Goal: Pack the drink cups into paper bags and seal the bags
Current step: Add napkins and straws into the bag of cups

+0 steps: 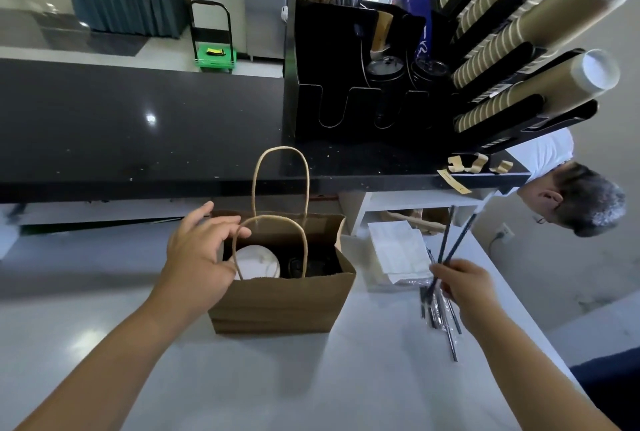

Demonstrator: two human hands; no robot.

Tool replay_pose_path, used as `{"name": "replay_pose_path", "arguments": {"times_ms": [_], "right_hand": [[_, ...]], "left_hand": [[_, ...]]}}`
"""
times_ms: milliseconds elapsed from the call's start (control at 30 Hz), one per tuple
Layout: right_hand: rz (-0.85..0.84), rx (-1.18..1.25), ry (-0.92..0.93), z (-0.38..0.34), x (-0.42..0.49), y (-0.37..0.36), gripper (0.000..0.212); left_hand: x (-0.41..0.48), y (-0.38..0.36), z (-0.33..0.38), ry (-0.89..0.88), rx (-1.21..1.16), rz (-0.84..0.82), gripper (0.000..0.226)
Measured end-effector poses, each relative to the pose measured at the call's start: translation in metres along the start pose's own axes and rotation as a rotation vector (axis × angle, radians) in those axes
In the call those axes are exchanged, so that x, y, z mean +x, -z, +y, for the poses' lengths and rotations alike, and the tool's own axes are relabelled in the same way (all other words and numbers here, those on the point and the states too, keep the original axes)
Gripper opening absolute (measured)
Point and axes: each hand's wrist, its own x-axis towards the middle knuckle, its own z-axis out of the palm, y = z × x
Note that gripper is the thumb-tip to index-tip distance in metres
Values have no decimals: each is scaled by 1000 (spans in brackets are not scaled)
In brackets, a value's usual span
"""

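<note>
Here, the paper bag (280,302) is touched by the open left hand (199,257). Two straws (460,240) are pinched by the right hand (467,287) — tips up.

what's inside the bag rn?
The bag holds a white-lidded cup on the left and a black-lidded cup on the right. Only the lids show; the bag walls hide everything below.

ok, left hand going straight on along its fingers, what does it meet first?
Probably the near paper-rope handle of the brown paper bag; the left hand looks almost on it, depth unclear.
</note>
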Motion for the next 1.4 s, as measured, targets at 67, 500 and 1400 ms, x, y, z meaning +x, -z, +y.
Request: {"name": "replay_pose_path", "arguments": {"times_ms": [67,500,1400], "right_hand": [[-103,85,125,-37,-17,-16,8],[-607,-383,684,-130,-100,-147,7],[-145,-814,407,-39,30,-69,17]], "left_hand": [[-2,4,-1,26,33,-33,51],[-11,10,-9,141,51,-83,65],[-11,19,0,161,-5,-95,54]]}}
